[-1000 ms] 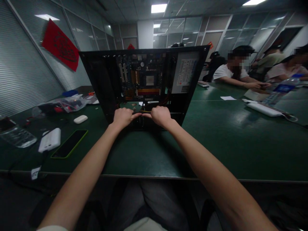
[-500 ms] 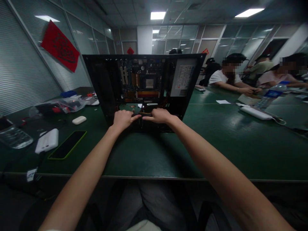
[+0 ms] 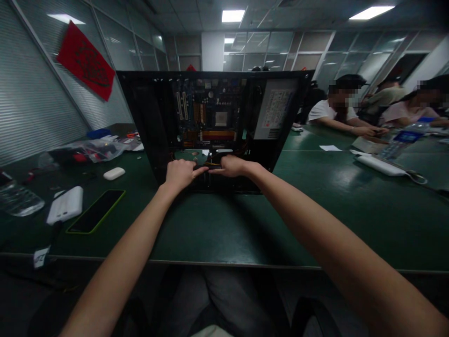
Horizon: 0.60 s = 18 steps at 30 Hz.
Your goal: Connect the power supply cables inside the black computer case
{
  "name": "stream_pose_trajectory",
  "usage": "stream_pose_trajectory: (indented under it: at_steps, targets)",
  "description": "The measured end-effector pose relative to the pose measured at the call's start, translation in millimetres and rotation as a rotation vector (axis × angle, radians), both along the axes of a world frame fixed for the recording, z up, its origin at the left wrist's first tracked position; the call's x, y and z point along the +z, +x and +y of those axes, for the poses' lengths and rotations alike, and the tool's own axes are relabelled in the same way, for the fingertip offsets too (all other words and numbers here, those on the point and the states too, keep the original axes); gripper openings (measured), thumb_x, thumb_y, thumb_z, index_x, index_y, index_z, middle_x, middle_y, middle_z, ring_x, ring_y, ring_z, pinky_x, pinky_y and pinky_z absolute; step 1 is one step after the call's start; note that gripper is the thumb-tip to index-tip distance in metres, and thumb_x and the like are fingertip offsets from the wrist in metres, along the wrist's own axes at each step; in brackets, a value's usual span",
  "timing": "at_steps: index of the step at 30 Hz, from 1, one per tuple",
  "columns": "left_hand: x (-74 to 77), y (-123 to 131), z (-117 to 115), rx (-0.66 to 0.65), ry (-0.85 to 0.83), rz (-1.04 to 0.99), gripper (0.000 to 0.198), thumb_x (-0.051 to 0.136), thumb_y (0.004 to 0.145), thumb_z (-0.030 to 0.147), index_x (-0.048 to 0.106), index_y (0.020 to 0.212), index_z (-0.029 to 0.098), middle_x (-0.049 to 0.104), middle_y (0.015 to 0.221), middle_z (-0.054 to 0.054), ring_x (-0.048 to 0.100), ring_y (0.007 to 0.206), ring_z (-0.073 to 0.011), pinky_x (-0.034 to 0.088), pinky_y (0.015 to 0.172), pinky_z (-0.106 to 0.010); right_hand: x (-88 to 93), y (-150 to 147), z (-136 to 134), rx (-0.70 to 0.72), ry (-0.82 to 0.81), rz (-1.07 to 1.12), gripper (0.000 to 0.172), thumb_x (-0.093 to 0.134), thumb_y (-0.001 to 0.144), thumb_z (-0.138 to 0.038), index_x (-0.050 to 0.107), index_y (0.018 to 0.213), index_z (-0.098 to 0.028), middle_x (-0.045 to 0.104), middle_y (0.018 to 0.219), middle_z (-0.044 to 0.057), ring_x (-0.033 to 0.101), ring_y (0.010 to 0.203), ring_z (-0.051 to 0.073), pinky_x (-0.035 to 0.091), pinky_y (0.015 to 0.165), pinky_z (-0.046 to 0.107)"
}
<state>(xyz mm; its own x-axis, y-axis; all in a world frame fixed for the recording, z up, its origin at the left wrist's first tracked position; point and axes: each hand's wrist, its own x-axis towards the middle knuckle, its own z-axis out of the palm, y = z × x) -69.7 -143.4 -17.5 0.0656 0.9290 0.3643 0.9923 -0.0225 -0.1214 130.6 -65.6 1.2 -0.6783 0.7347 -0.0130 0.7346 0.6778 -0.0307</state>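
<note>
A black computer case (image 3: 142, 117) stands on edge on the green table (image 3: 210, 229), its open side facing me. Inside it are a motherboard (image 3: 229, 100) with slots and a bare square chip, and a silver power supply (image 3: 275, 110) with a label at the upper right. My left hand (image 3: 179, 175) is closed over the case's lower bar, thumb pointing inward. Beside it, my right hand (image 3: 234, 166) grips the same bar, the two thumbs almost meeting. Thin yellow and dark cables (image 3: 213, 164) run just behind the thumbs. The fingers are partly hidden behind the bar.
At left lie a phone (image 3: 96, 211), a white power bank (image 3: 65, 206), a white earbud case (image 3: 114, 173), a water bottle (image 3: 19, 196) and a plastic bag (image 3: 87, 152). At right are another bottle (image 3: 403, 138), a white device (image 3: 380, 165) and seated people (image 3: 336, 105).
The case looks slightly larger, its upper edge tilted a little closer to me. Both hands keep their grip on the bar. My view has shifted slightly.
</note>
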Motion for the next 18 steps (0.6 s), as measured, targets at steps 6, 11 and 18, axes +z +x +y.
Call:
stream_pose_trajectory:
  at_steps: [6, 11, 18]
  targets:
    - [1.3, 0.7, -2.7, -0.002, -0.018, 0.026, 0.085, 0.019, 0.092, 0.080, 0.077, 0.102, 0.019, 0.075, 0.091, -0.016, 0.070, 0.086, -0.0328, 0.042, 0.068, -0.034, 0.9, -0.1, -0.3, -0.008, -0.048, 0.019, 0.068, 0.048, 0.093, -0.072, 0.077, 0.099, -0.011, 0.075, 0.092, 0.016, 0.070, 0.080, 0.024, 0.050, 0.070, 0.030]
    - [-0.1, 0.5, -5.8, -0.008, -0.002, -0.004, 0.080, 0.024, 0.094, 0.078, 0.076, 0.106, 0.018, 0.075, 0.094, -0.018, 0.070, 0.089, -0.0347, 0.043, 0.071, -0.036, -2.4, 5.4, -14.1, -0.052, 0.078, 0.015, 0.074, 0.040, 0.094, -0.075, 0.077, 0.103, -0.011, 0.075, 0.098, 0.019, 0.072, 0.087, 0.028, 0.051, 0.070, 0.031]
    - [18.1, -9.2, 5.6, -0.135, -0.102, -0.215, 0.065, 0.046, 0.089, 0.073, 0.066, 0.120, 0.019, 0.074, 0.113, -0.014, 0.068, 0.105, -0.0338, 0.049, 0.081, -0.037, -4.7, 9.7, -23.3, -0.053, 0.064, 0.299, 0.062, 0.039, 0.096, -0.072, 0.071, 0.121, -0.025, 0.074, 0.116, 0.010, 0.070, 0.105, 0.027, 0.052, 0.084, 0.032]
